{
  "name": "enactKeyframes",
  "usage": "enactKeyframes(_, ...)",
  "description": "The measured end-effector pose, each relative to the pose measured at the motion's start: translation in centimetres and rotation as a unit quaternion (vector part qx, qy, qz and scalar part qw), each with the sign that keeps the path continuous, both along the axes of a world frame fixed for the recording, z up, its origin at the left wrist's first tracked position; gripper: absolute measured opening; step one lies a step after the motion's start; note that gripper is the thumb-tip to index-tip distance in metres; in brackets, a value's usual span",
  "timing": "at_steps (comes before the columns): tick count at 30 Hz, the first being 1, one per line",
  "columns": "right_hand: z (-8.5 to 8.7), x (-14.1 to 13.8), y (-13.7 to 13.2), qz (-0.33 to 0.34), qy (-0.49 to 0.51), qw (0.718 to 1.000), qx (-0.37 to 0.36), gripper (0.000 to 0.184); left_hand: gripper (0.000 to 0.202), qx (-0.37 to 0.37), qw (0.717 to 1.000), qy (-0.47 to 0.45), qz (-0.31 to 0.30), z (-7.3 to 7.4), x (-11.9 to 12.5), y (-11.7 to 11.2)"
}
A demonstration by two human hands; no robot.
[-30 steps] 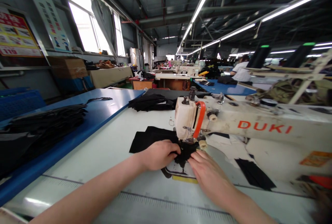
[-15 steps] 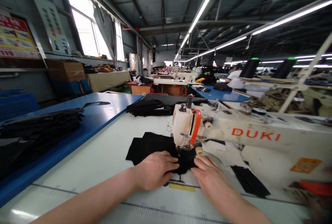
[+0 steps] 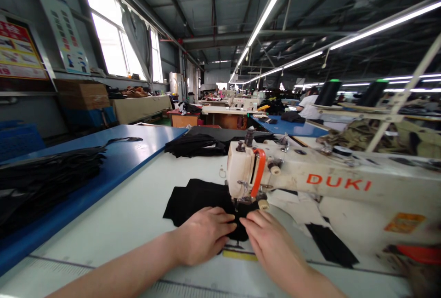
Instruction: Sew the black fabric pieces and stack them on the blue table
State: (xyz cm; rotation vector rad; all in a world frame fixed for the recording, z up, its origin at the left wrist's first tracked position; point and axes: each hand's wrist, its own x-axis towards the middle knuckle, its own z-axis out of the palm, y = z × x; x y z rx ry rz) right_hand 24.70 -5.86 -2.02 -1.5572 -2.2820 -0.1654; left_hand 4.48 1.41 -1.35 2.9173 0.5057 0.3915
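A black fabric piece [image 3: 193, 199] lies on the white sewing table [image 3: 131, 215], running under the needle of a cream DUKI sewing machine [image 3: 310, 180]. My left hand [image 3: 203, 233] rests on the cloth just left of the needle, fingers curled and pressing down on it. My right hand [image 3: 268, 240] lies on the cloth's right edge directly in front of the presser foot, fingers together and pinching the fabric. Both hands almost touch each other below the machine head.
A stack of black pieces [image 3: 48, 176] sits on the blue side table [image 3: 131, 151] at left. More black fabric [image 3: 195, 145] lies behind the machine, and a black scrap [image 3: 330, 245] at right. Another person [image 3: 308, 105] works at a far table.
Both hands have drawn slightly toward me along the cloth. The view has shifted a little, so the machine sits further left and lower.
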Motion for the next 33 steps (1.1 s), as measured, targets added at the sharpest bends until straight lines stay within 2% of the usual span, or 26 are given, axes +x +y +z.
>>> enactKeyframes(3, -0.8, -0.3, 0.5, 0.001, -0.006, 1.000, -0.031, 0.025, 0.035, -0.001, 1.000, -0.002, 0.002, 0.1, 0.0, -0.1)
enactKeyframes(9, -1.8, 0.5, 0.6, 0.017, 0.020, 0.999, -0.028, 0.026, 0.035, -0.009, 1.000, 0.001, 0.000, 0.2, -0.1, 0.1)
enactKeyframes(33, -1.6, 0.2, 1.0, 0.003, -0.019, 1.000, 0.022, 0.022, 0.040, -0.047, 0.999, -0.005, -0.002, -0.3, 0.1, 0.6)
